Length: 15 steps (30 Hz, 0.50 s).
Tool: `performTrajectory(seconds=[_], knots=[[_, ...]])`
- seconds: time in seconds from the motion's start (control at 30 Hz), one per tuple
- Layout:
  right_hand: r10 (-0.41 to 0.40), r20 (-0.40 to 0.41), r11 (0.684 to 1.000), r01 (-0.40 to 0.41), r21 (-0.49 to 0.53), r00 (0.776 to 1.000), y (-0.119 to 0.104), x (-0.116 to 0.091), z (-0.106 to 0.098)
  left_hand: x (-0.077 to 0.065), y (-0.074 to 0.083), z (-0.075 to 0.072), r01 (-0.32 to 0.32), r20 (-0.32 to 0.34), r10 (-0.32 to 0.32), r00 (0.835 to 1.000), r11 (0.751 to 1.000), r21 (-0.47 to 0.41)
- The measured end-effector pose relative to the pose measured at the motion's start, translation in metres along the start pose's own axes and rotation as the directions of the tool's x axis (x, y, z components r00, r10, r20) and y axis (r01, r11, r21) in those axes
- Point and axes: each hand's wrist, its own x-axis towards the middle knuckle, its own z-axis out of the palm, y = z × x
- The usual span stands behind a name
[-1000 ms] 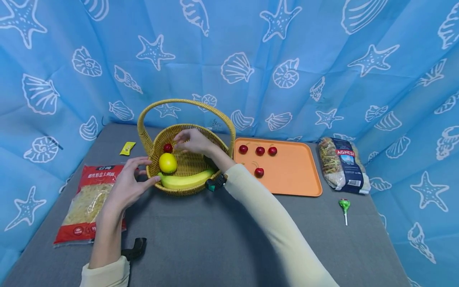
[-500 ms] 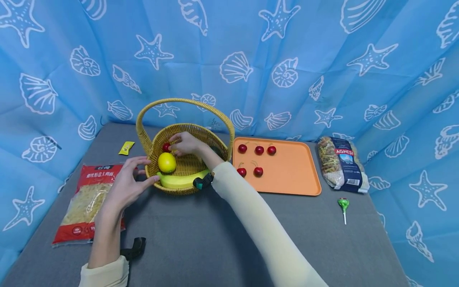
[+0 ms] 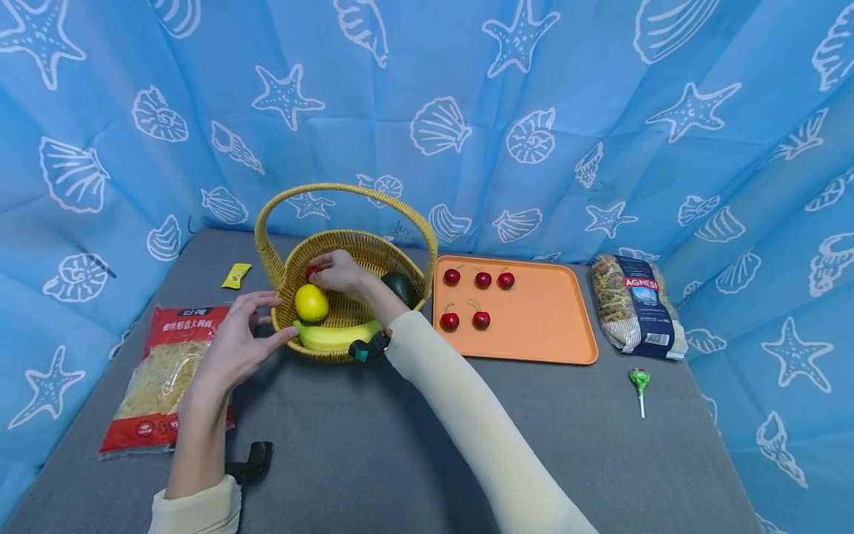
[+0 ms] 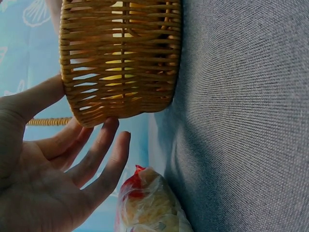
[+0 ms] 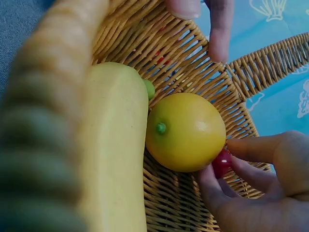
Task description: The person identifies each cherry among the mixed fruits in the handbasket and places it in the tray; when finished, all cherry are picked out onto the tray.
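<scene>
In the head view, my right hand [image 3: 339, 273] reaches inside the wicker basket [image 3: 373, 245]. Its thumb and fingers pinch a red cherry [image 5: 222, 163] near the basket's left wall, close behind a round yellow fruit [image 3: 311, 302]. A banana [image 3: 336, 336] lies along the front of the basket, and a dark avocado [image 3: 399, 288] sits at its right side, partly covered by the right arm. My left hand [image 3: 240, 341] is at the basket's left side. In the left wrist view its thumb and fingertips touch the rim and outer wall, the fingers fairly straight.
An orange tray [image 3: 540, 319] with several cherries [image 3: 483, 280] stands right of the basket. Beyond it lie an Agnesi pasta bag [image 3: 639, 308] and a green lollipop [image 3: 640, 380]. Another pasta bag [image 3: 163, 371] lies by the left forearm. A yellow wrapped candy [image 3: 236, 276] lies behind it.
My right hand has moved left inside the basket to the cherry and now pinches it. The avocado and a tray cherry have come into view from behind the right arm. The left hand has stayed put.
</scene>
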Motion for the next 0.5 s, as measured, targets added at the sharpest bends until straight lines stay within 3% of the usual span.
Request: performTrajectory(seconds=[0.17,0.33,0.5], knots=[[-0.083,-0.096,0.996,0.085,0.025,0.992,0.002,-0.010,-0.007,0.000,0.001,0.000,0.006,0.002,-0.006,1.000,1.000,0.006],[-0.181,-0.105,0.983,0.178,-0.033,0.978,0.001,-0.032,-0.022,0.000,0.001,0.000,0.011,0.009,-0.011,1.000,1.000,0.007],[-0.259,-0.080,0.965,0.254,-0.070,0.962,-0.004,-0.068,-0.037,0.001,0.001,0.000,0.018,0.011,-0.018,1.000,1.000,0.005]])
